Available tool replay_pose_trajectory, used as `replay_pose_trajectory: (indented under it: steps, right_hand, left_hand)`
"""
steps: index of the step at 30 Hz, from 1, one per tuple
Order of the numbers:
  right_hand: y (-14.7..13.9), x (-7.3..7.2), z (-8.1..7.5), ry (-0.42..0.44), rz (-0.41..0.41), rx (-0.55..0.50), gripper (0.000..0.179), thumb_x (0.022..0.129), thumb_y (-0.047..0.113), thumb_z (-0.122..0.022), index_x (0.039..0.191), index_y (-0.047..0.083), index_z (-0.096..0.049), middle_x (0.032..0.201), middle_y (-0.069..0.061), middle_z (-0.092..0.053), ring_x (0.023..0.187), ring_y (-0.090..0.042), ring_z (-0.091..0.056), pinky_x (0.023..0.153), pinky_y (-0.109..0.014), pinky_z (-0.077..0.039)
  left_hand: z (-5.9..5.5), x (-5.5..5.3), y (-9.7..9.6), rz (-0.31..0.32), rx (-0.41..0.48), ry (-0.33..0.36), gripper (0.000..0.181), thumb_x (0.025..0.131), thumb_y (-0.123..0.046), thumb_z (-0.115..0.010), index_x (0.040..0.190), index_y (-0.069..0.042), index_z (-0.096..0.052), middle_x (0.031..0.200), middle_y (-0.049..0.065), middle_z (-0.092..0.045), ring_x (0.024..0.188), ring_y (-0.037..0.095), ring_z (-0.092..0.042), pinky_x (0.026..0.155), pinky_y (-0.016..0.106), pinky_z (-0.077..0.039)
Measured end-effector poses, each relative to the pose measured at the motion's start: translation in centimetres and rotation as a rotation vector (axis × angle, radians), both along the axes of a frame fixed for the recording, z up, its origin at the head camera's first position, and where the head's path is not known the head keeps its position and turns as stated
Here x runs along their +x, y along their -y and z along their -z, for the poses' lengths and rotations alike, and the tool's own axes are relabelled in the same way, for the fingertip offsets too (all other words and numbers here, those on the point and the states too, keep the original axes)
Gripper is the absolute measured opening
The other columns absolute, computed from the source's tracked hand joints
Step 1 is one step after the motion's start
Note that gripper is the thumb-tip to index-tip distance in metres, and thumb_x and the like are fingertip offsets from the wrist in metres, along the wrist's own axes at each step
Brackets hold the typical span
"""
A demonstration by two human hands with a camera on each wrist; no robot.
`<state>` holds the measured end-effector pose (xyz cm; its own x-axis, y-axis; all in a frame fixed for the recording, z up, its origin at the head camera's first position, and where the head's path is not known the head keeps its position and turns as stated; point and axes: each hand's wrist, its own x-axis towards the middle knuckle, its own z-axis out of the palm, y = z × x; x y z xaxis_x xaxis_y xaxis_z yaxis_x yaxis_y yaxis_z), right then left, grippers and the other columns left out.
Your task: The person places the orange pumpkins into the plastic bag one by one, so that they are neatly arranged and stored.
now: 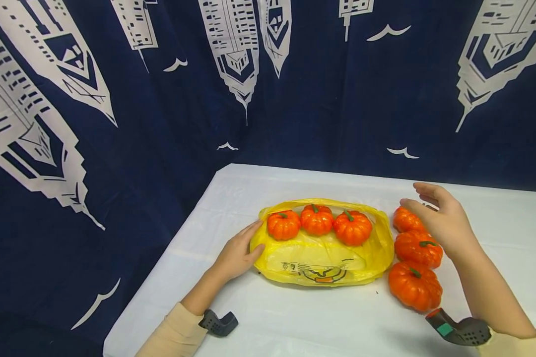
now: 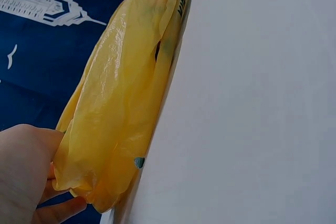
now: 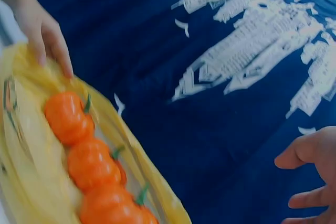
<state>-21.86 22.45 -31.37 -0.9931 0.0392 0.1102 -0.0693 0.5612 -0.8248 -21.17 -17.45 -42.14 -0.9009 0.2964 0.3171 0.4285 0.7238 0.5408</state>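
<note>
A yellow plastic bag lies on the table with its mouth facing up. Inside, three small orange pumpkins with green stems form a row along the far side. My left hand holds the bag's left edge, thumb and fingers over the rim; in the left wrist view the bag hides part of that hand. Over the far end of a row of three more orange pumpkins, right of the bag, hovers my right hand. Its thumb and fingers are spread apart, with nothing between them.
The table has a white cover. Behind it hangs a dark blue cloth printed with white buildings and birds. A dark strapped device sits on each wrist.
</note>
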Motion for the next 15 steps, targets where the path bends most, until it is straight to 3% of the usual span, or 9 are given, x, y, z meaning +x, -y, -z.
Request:
replay_pose_trajectory:
  steps: [4,7,9,11,15]
  right_hand:
    - [-1.8,-0.5,0.7,-0.039,-0.008,0.0,0.072,0.1,0.041,-0.05,0.153,0.002,-0.022,0.151,-0.03,-0.029,0.136,-0.05,-0.027,0.1,-0.07,-0.031]
    - [-3.2,-1.0,1.4,-0.123,-0.009,-0.053,0.065,0.1,0.037,-0.054,0.153,0.008,-0.03,0.145,-0.011,-0.045,0.134,-0.024,-0.041,0.109,-0.039,-0.038]
    - [-4.0,-1.3,1.8,-0.168,-0.013,-0.097,0.059,0.099,0.033,-0.057,0.15,0.014,-0.035,0.135,0.004,-0.052,0.123,-0.005,-0.047,0.102,-0.017,-0.039]
    - [-4.6,-1.6,2.2,-0.193,-0.017,-0.135,0.055,0.098,0.03,-0.059,0.148,0.017,-0.039,0.125,0.016,-0.053,0.11,0.008,-0.049,0.09,-0.004,-0.039]
    - [-5.6,-2.2,3.0,-0.174,-0.027,-0.171,0.056,0.098,0.027,-0.06,0.149,0.016,-0.04,0.117,0.022,-0.054,0.102,0.015,-0.05,0.089,-0.003,-0.04]
  left_hand:
    - [0.0,0.0,0.1,0.002,0.001,-0.002,0.059,0.093,-0.019,-0.061,0.146,0.0,-0.042,0.148,0.017,-0.043,0.136,0.033,-0.041,0.111,0.047,-0.033]
    - [0.0,0.0,0.1,0.0,-0.001,-0.004,0.059,0.093,-0.019,-0.061,0.146,0.0,-0.042,0.148,0.017,-0.043,0.136,0.033,-0.04,0.111,0.047,-0.033]
    - [0.0,0.0,0.1,-0.001,-0.001,-0.003,0.059,0.093,-0.019,-0.061,0.146,-0.001,-0.042,0.148,0.016,-0.043,0.136,0.033,-0.04,0.111,0.047,-0.033]
    - [0.1,0.0,0.1,0.0,0.002,-0.003,0.059,0.093,-0.019,-0.061,0.146,-0.001,-0.042,0.148,0.016,-0.043,0.136,0.033,-0.04,0.111,0.047,-0.033]
    - [0.1,-0.1,0.0,0.008,0.008,-0.001,0.058,0.093,-0.018,-0.061,0.146,-0.001,-0.042,0.148,0.017,-0.043,0.135,0.033,-0.041,0.111,0.047,-0.034]
